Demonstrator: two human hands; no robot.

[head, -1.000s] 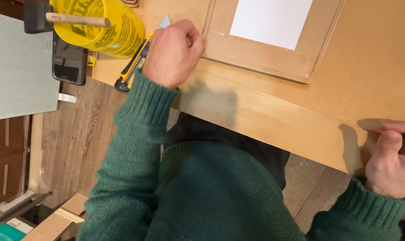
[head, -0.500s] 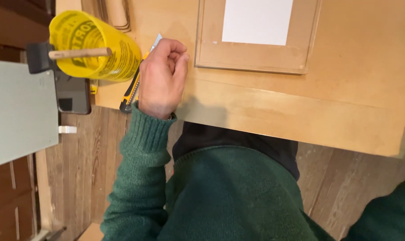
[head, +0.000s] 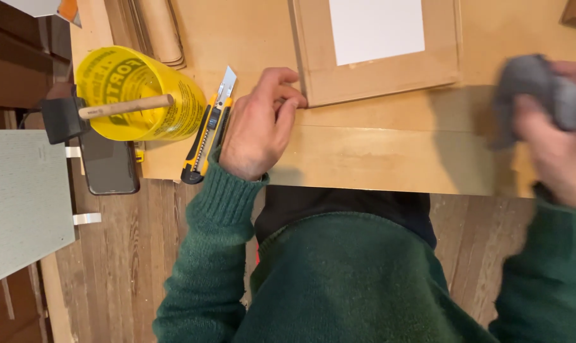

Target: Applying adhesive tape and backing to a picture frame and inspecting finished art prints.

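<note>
Head view: left hand rests loosely curled on the pale wooden desk, grip empty, fingertips at the light wooden frame's corner. Blurred right hand, grip closed around a crumpled grey cloth, beside the frame.

A home craft workshop: a plywood tabletop carries a wooden frame, a utility knife and a foam brush over plank flooring.
</note>
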